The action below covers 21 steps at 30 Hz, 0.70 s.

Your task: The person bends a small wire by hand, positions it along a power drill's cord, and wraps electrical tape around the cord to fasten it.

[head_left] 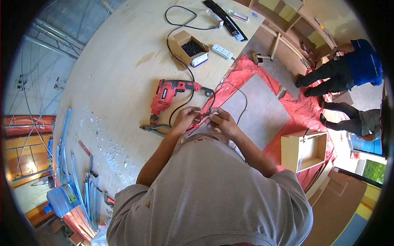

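Both hands meet at the table edge, close in front of my body. My left hand is closed in a pinch, and a small red-handled tool shows just below its fingertips. My right hand is also closed, its fingertips at a thin black cable that runs down between the hands. Exactly what the fingertips pinch is too small to make out. A red power drill lies on its side just beyond my left hand. By its chuck rest pliers, partly hidden by my left forearm.
On the wooden tabletop are a box of black screws, a white power strip and black rails. Metal strips and a water jug are at left. Two people stand at right, near a wooden drawer box.
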{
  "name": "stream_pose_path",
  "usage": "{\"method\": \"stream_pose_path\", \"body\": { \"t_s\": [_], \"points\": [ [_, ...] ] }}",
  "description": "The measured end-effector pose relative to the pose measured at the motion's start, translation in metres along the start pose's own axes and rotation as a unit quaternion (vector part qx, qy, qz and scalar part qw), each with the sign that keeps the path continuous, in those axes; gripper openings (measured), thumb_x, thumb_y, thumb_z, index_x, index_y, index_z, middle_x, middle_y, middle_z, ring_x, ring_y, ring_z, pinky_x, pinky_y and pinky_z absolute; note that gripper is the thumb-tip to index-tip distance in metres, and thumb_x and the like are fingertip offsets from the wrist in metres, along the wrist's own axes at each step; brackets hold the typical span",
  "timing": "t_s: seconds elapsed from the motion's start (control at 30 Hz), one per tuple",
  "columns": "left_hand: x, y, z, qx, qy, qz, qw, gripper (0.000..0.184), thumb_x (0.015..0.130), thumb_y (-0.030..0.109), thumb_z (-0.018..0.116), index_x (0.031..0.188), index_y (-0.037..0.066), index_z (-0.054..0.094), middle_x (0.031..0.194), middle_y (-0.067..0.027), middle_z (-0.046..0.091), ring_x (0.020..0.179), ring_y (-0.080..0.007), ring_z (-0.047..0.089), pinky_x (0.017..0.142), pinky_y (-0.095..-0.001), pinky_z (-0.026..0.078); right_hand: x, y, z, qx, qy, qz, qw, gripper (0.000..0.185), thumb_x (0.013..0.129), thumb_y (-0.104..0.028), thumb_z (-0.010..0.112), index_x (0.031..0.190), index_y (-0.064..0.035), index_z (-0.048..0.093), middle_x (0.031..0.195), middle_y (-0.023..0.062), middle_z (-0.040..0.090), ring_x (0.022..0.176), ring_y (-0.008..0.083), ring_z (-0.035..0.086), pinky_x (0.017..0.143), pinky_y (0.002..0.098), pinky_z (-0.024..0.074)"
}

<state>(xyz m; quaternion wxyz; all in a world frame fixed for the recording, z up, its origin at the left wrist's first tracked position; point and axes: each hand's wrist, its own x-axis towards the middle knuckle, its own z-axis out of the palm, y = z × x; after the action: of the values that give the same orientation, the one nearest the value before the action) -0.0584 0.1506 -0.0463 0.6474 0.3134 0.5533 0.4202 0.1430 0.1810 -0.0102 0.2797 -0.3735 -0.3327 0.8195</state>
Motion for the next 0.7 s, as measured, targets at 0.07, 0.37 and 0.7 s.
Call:
{"method": "stream_pose_path", "body": {
  "t_s": [0.07,0.37,0.7],
  "points": [
    [-0.003,-0.005,0.003,0.116,-0.017,0.003,0.993,0.026,0.09,0.009,0.057,0.113,-0.002,0.056,0.091,-0.009,0.064,0.073,-0.0135,0.06,0.068,-0.0278,0.05,-0.007,0.0,-0.014,0.065,0.023,0.028,0.997,0.018,0.094,-0.012,0.052,0.11,-0.0023,0.051,0.089,0.0091,0.064,0.075,0.0169,0.062,0.07,0.0299,0.051],
    [0.009,0.004,0.036,0.285,0.055,0.253,0.923,0.047,0.076,0.007,0.069,0.121,0.004,0.055,0.103,-0.0155,0.059,0.093,-0.0253,0.059,0.079,-0.0345,0.049,0.001,0.003,-0.026,0.064,0.072,0.034,0.995,0.019,0.095,-0.015,0.051,0.107,-0.0015,0.053,0.092,0.0106,0.066,0.078,0.0173,0.063,0.069,0.0295,0.0505],
    [0.012,0.004,0.031,0.331,0.003,0.232,0.915,0.021,0.084,0.012,0.061,0.1,-0.001,0.064,0.094,-0.0169,0.063,0.084,-0.0283,0.063,0.074,-0.035,0.05,0.019,-0.001,-0.024,-0.061,0.062,-0.047,0.995,0.024,0.095,-0.012,0.048,0.116,-0.0028,0.055,0.092,0.009,0.066,0.075,0.0159,0.061,0.067,0.0266,0.0499]
  ]
}}
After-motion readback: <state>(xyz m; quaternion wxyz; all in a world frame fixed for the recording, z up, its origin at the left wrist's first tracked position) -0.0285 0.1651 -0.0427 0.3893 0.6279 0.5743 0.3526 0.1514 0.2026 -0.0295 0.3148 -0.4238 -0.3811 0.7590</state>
